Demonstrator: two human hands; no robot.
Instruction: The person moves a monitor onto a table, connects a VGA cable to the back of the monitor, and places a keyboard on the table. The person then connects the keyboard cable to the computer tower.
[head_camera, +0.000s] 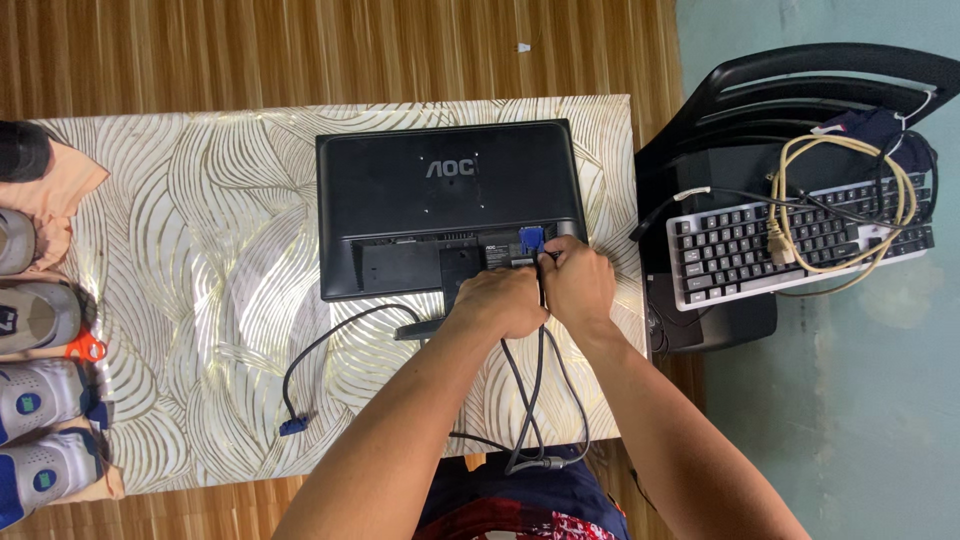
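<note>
The monitor (450, 205) lies face down on the table (200, 300) before me. My left hand (500, 300) and my right hand (578, 285) are together at its near edge, at a plug (532, 240), I think. A cable (320, 350) lies left of my hands. The keyboard (790, 240) rests on a chair (800, 90) to the right.

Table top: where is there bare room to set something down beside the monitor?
The table is bare left of the monitor, between it and the shoes, above the blue-plugged cable. Crowded: the right edge, where left hand and right hand work cables; the chair holds a keyboard.
</note>
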